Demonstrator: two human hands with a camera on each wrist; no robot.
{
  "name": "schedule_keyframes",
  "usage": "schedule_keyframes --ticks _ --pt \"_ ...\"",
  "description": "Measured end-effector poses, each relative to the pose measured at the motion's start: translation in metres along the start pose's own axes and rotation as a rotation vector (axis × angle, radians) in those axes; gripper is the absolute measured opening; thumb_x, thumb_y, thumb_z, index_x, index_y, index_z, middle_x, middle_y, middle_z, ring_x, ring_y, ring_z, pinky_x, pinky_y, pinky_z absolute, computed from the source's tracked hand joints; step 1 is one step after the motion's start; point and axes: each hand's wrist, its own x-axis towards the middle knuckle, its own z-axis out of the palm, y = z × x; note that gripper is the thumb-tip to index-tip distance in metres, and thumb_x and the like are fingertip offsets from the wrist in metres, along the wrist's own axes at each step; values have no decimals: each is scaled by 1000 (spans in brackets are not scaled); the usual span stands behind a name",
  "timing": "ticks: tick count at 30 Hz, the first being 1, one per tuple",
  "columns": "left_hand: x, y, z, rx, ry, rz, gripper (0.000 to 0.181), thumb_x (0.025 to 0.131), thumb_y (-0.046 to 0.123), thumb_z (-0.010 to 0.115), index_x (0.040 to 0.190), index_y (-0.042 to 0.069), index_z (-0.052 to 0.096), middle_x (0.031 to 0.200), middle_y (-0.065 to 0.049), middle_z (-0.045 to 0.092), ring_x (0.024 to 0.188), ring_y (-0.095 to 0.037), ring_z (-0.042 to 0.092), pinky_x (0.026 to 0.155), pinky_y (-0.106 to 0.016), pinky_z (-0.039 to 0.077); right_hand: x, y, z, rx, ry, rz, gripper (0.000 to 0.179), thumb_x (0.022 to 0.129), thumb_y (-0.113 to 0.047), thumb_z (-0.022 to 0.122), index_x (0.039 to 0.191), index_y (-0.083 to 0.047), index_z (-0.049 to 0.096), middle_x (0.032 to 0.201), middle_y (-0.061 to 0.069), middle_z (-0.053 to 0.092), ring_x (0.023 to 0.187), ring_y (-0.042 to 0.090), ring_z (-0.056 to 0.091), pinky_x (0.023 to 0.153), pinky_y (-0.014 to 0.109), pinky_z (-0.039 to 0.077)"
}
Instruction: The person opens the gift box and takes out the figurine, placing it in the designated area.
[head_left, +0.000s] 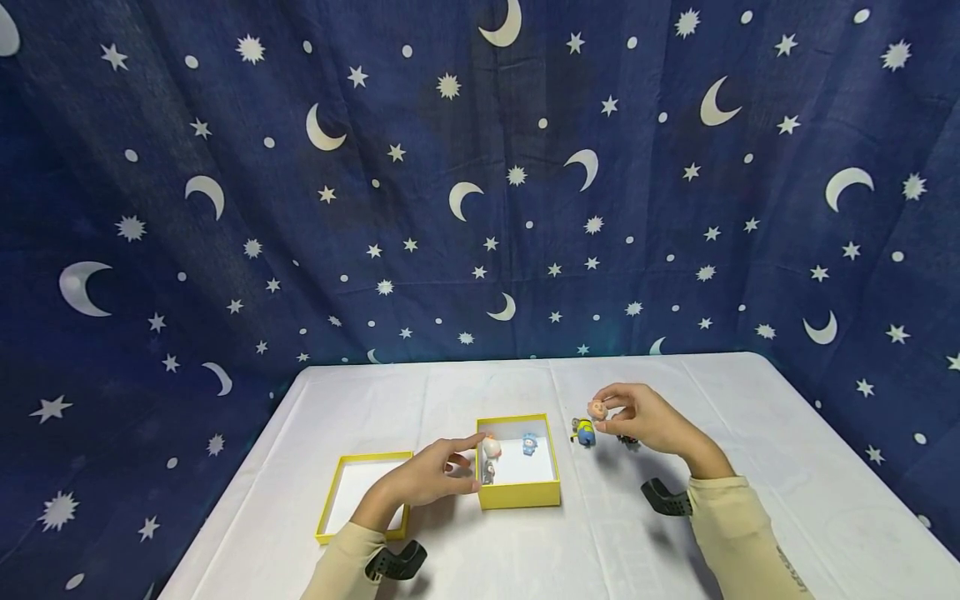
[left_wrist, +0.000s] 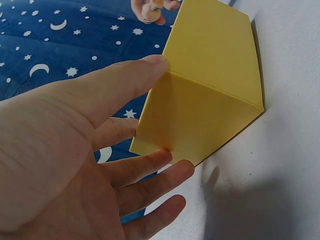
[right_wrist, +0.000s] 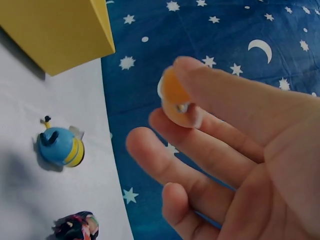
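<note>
My right hand pinches a small peach-and-orange toy figure between thumb and fingertips, raised above the table. Close by lie a blue-and-yellow Minion figure and a dark multicoloured figure. At the left side of a yellow box is my left hand. Its thumb rests at the near corner, the index finger reaches the rim, and the other fingers extend along the outside wall. Inside the box sit a white-and-orange figure, a grey figure and a light-blue figure.
A yellow-edged box lid lies inside up on the white tablecloth, left of the box and partly behind my left hand. Behind the table hangs a dark blue curtain with moons and stars.
</note>
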Motion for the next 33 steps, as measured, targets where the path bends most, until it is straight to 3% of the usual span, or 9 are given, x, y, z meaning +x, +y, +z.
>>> schedule_keyframes --ticks 4,9,14,25,33 --pt "0 0 0 1 3 -9 72 93 19 72 156 8 39 154 -13 50 122 -32 61 106 -57 46 1 6 2 -54 -60 -6 35 87 -14 77 114 6 66 105 18 74 77 9 64 68 23 51" --pt "0 -1 0 -2 3 -14 72 93 20 72 156 8 39 154 -13 50 122 -33 61 106 -58 46 1 13 6 -118 -146 -5 30 83 -15 80 103 3 66 87 5 70 70 8 56 63 21 47" --pt "0 -1 1 -9 1 -14 73 93 21 73 156 8 39 153 -13 51 123 -33 60 107 -58 45 2 18 13 -134 -209 23 28 81 -14 82 98 2 67 82 4 69 73 12 58 62 22 47" --pt "0 1 1 1 5 -16 71 93 20 72 156 8 39 155 -13 49 123 -33 60 106 -57 46 1 22 27 -74 -241 125 28 75 -2 85 94 3 64 80 7 65 60 14 61 57 35 58" --pt "0 0 0 -1 2 -5 72 94 20 71 156 7 38 155 -15 48 126 -35 60 108 -57 45 2 26 32 -98 -237 131 30 73 -1 86 91 1 62 75 4 62 57 12 56 54 29 53"
